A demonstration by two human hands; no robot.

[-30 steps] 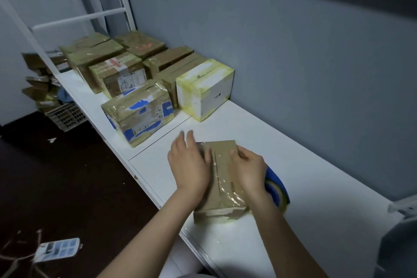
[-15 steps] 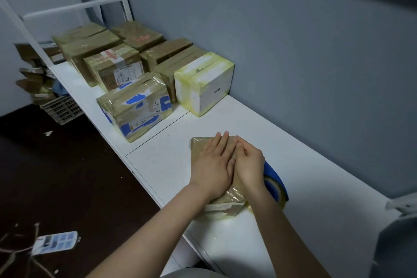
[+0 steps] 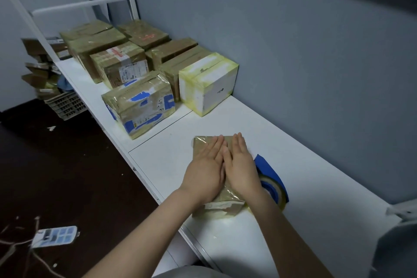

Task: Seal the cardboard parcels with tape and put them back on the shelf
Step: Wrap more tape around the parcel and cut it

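Observation:
A small brown cardboard parcel [image 3: 203,145] wrapped in clear tape lies on the white shelf [image 3: 304,176] in front of me. My left hand [image 3: 206,170] and my right hand [image 3: 241,165] lie flat on its top, side by side, fingers straight and pressing the tape down. A blue tape dispenser [image 3: 272,178] with a roll of clear tape sits right of the parcel, partly hidden by my right wrist.
Several taped parcels stand further along the shelf, among them a blue-marked one [image 3: 138,102] and a white-and-yellow one [image 3: 208,82]. A grey wall [image 3: 316,63] backs the shelf. A crate [image 3: 65,104] and a power strip [image 3: 54,236] lie on the dark floor.
My hands came together from the parcel's sides onto its top and slid forward along the tape; now both lie flat with fingers straight.

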